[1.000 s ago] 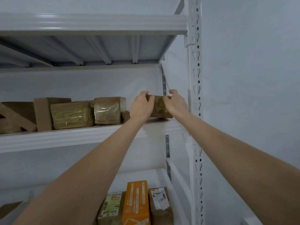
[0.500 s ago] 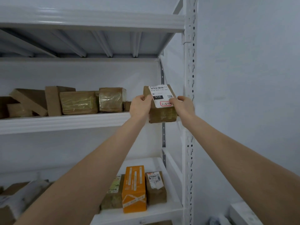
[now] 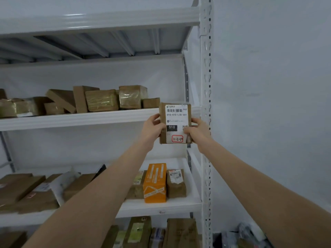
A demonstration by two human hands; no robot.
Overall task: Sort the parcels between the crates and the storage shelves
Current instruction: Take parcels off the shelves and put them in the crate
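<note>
head view: we see a small brown parcel [image 3: 174,120] held upright at the middle of the picture. it is in front of the front edge of the middle shelf [image 3: 80,119] and just at 9 o'clock of the white perforated upright [image 3: 206,90]. the left hand [image 3: 154,128] grasps the parcel's 9 o'clock edge, fingers and thumb curled round it. the right hand [image 3: 198,132] grasps the 3 o'clock edge near the lower corner, its thumb lying over the white label [image 3: 176,115]. the label faces us, with a barcode at 12 o'clock and the line 010-010-l30-551 under it. lower down come a black block reading 010, a small square code, and a handwritten mark in a red box at 6 o'clock. the left forearm [image 3: 100,199] reaches up from 7 o'clock, the right forearm [image 3: 250,176] from 5 o'clock.

on the middle shelf, at 9 to 10 o'clock of the parcel, stands a row of brown boxes [image 3: 102,101], some wrapped in shiny clear tape, one leaning.

the lower shelf [image 3: 161,205] at 6 o'clock carries an orange box [image 3: 155,183] standing on end. a brown labelled packet [image 3: 176,184] is at its 3 o'clock and a taped parcel [image 3: 137,188] at its 9 o'clock, partly hidden by the left forearm. flat brown parcels [image 3: 26,192] lie at 8 o'clock.

beneath, at 6 o'clock, the tops of further parcels [image 3: 180,231] show. a pale wall [image 3: 268,86] fills 3 o'clock. at 5 o'clock lie blurred wrapped things [image 3: 238,237] that we cannot make out.
</note>
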